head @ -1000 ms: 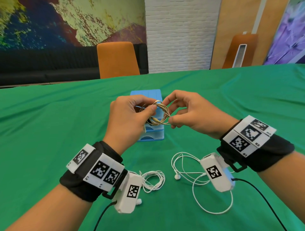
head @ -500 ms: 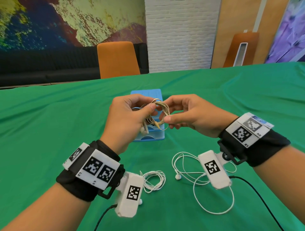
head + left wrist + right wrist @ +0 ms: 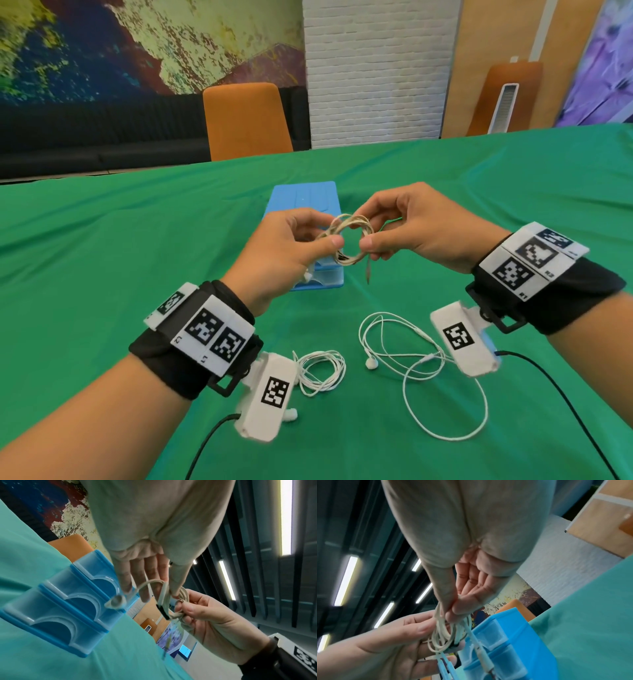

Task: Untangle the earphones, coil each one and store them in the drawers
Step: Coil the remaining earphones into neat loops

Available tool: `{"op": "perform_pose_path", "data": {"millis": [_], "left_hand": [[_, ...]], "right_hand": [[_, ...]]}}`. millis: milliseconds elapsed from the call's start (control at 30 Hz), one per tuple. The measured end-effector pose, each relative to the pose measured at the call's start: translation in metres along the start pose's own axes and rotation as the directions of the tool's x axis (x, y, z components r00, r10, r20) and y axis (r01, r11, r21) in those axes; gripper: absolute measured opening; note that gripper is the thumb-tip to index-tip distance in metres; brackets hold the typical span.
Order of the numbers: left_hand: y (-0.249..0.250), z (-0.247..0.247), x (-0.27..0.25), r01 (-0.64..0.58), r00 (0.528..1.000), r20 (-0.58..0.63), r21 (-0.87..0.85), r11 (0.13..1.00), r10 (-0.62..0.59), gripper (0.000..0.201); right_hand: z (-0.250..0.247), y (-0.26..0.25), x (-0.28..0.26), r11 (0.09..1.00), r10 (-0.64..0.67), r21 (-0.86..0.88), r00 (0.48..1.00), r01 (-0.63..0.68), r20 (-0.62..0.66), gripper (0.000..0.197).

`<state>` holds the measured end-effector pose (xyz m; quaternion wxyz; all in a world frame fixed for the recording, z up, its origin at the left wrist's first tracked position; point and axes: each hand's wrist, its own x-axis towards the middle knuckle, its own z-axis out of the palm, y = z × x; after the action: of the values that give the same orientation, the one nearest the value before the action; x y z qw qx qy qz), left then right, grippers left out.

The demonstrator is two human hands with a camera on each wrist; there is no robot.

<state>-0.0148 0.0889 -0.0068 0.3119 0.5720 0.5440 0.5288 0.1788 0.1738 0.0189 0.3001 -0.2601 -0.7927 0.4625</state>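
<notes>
While held above the bench (image 3: 102, 260), the beige earphone (image 3: 347, 240) is wound into a small round coil of several turns, thin cord, pale gold-beige. Left hand (image 3: 291, 246) pinches the coil's left side between thumb and fingers; right hand (image 3: 407, 229) pinches the right side the same way. Plug end (image 3: 368, 272) dangles free below the coil; an earbud (image 3: 116, 601) hangs loose under the left hand's fingers. Coil sits just in front of and above the blue drawer unit (image 3: 305, 202), whose clear-fronted drawers (image 3: 56, 609) are closed. Nearer on the green cloth: one white earphone coiled (image 3: 322, 371), a second white earphone (image 3: 428, 373) lying in loose open loops, the two well apart.
</notes>
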Motion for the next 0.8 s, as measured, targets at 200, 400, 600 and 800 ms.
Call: {"op": "perform_pose_path", "data": {"millis": [200, 400, 600, 800], "left_hand": [[-0.014, 0.007, 0.012, 0.011, 0.990, 0.134, 0.291, 0.957, -0.052, 0.013], [-0.015, 0.012, 0.018, -0.035, 0.988, 0.149, 0.466, 0.884, -0.039, 0.010], [-0.019, 0.015, 0.021, 0.195, 0.959, 0.152, 0.257, 0.946, -0.239, 0.014], [-0.036, 0.022, 0.027, 0.335, 0.887, 0.227, 0.281, 0.899, -0.402, 0.034]], "right_hand": [[-0.007, 0.017, -0.001, 0.992, 0.057, -0.114, 0.998, -0.054, 0.016, 0.026], [-0.010, 0.028, 0.001, 0.990, 0.072, -0.123, 0.996, -0.065, 0.049, 0.028], [-0.009, 0.039, 0.011, 0.985, 0.169, 0.035, 0.983, -0.171, 0.065, 0.033], [-0.006, 0.072, 0.025, 0.865, 0.436, 0.246, 0.898, -0.437, 0.060, 0.026]]}}
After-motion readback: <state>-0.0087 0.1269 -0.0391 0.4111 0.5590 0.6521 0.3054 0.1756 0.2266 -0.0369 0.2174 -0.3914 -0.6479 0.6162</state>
